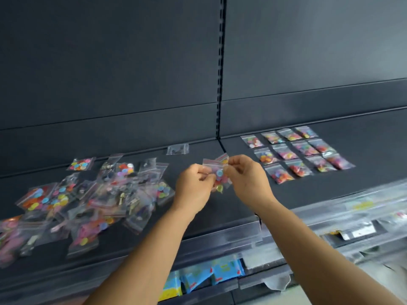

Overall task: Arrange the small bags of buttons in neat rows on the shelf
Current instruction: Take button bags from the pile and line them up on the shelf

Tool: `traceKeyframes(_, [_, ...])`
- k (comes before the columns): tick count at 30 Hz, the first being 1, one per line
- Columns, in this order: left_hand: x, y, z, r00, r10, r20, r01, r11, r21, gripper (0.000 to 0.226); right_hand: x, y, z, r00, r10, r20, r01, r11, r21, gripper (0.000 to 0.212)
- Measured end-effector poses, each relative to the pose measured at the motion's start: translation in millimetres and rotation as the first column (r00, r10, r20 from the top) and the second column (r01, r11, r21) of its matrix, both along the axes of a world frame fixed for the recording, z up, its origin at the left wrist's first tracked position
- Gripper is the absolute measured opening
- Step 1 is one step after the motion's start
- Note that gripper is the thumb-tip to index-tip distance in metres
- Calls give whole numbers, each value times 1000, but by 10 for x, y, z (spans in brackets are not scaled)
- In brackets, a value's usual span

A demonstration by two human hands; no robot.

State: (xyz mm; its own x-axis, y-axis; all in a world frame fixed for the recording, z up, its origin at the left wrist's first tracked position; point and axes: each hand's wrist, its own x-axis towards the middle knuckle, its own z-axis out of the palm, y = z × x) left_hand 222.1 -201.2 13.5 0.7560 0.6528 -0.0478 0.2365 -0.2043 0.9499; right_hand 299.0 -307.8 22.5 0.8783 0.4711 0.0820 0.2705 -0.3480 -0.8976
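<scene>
A clear small bag of coloured buttons (218,174) hangs above the dark shelf (220,208) near its middle. My left hand (195,187) pinches its left edge and my right hand (246,178) pinches its right edge; a second bag corner shows just behind the fingers. To the right, several button bags (297,150) lie flat in three neat rows. On the left sprawls a loose heap of bags (88,199), overlapping one another, some with dark buttons.
One bag of dark buttons (177,149) lies alone at the back near the black slotted upright (221,84). Another bag (81,164) lies apart at the back left. Clear price strips (330,214) edge the shelf front. Blue packets (211,276) hang on the lower level.
</scene>
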Motion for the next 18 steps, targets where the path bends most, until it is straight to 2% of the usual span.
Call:
traceKeyframes(5, [437,-616,8,999,-35,-4,35,998,48,12,390,-658,-3,998,-58,36,61,996,-63,12])
traceKeyframes(10, [737,-1006,-28,994,-101,-33,102,994,39,7,693,-1134,-67,983,-179,30,180,982,-60,10])
traceKeyframes(12, [823,-1115,-40,990,-132,-49,135,989,65,13,792,-1272,-92,974,-226,9,226,971,-75,13])
traceKeyframes(15, [879,-1253,-58,983,-175,-58,181,977,111,33,881,-1426,-130,962,-274,1,272,953,-130,20])
traceKeyframes(18, [919,-1371,-78,972,-219,-89,231,956,178,44,938,-1557,-153,958,-284,25,284,942,-178,18])
